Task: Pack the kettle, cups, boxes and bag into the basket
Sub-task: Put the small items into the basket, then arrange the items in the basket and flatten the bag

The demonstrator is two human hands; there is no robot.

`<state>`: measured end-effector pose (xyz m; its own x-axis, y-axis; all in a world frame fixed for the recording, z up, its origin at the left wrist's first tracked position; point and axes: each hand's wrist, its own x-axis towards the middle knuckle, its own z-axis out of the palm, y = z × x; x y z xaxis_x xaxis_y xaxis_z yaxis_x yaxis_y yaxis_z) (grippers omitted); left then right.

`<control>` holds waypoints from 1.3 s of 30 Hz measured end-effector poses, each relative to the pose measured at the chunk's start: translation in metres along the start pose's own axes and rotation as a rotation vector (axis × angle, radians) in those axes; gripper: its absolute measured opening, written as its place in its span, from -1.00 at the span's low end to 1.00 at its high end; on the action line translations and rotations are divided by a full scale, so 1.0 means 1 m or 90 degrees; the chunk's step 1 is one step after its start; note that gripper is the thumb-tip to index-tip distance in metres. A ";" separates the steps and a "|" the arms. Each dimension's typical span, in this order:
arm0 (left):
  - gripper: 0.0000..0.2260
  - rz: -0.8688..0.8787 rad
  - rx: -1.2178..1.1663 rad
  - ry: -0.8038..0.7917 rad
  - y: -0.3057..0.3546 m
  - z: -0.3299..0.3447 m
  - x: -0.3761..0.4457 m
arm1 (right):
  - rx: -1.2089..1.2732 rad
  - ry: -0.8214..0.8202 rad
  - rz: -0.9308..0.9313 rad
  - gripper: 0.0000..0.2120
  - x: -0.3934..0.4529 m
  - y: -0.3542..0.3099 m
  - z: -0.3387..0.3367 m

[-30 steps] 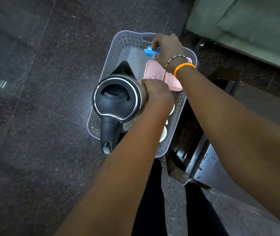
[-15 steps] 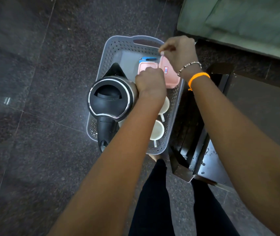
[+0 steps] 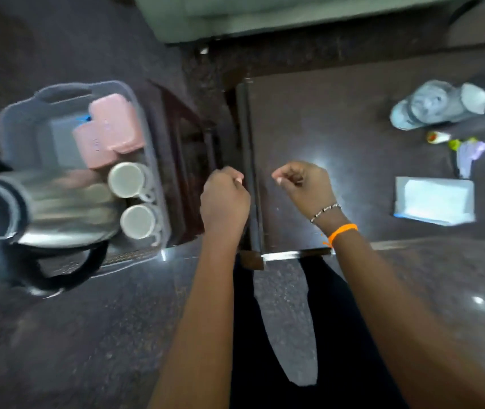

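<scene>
On my dark table [image 3: 353, 137] lie a folded white cloth [image 3: 434, 200], a crumpled clear plastic wrapper [image 3: 436, 104] and some blurred small scraps [image 3: 462, 152].

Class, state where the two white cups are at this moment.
In the head view, at the left, the two white cups sit inside the grey basket along its right wall, between the pink boxes and the kettle.

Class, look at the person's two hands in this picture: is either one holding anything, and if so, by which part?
Nothing is held. The left hand and right hand are loosely curled and empty, apart from the kettle and basket.
</scene>
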<state>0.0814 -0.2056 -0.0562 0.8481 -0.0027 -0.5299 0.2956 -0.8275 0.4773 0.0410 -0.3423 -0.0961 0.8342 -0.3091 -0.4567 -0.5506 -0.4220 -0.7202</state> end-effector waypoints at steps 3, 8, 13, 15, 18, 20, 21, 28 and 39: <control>-0.74 0.038 0.036 -0.079 0.042 0.060 -0.021 | 0.006 0.055 0.063 -0.88 -0.015 0.057 -0.053; -0.67 0.083 0.102 -0.190 0.105 0.147 -0.042 | 0.023 0.170 0.152 -0.86 -0.018 0.135 -0.139; -0.62 0.228 0.192 -0.276 0.160 0.220 -0.044 | 0.049 0.241 0.228 -0.84 -0.001 0.202 -0.206; -0.63 0.295 0.276 -0.261 0.181 0.248 -0.041 | 0.036 0.267 0.261 -0.81 0.010 0.227 -0.226; -0.60 0.401 0.419 -0.218 0.210 0.282 -0.028 | 0.031 0.305 0.315 -0.79 0.028 0.259 -0.244; -0.55 0.429 0.438 -0.226 0.226 0.299 -0.013 | 0.023 0.308 0.349 -0.77 0.041 0.277 -0.250; -0.53 0.431 0.435 -0.245 0.232 0.306 -0.006 | 0.013 0.308 0.356 -0.76 0.047 0.285 -0.251; -0.57 0.481 0.475 -0.274 0.257 0.349 0.018 | -0.032 0.275 0.381 -0.70 0.078 0.313 -0.251; -0.65 0.418 0.463 -0.235 0.267 0.369 0.041 | -0.078 0.238 0.334 -0.77 0.082 0.325 -0.249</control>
<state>0.0325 -0.6341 -0.2093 0.5227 -0.6439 -0.5586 -0.6142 -0.7389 0.2770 -0.0765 -0.7169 -0.2378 0.3994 -0.7666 -0.5028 -0.8994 -0.2214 -0.3769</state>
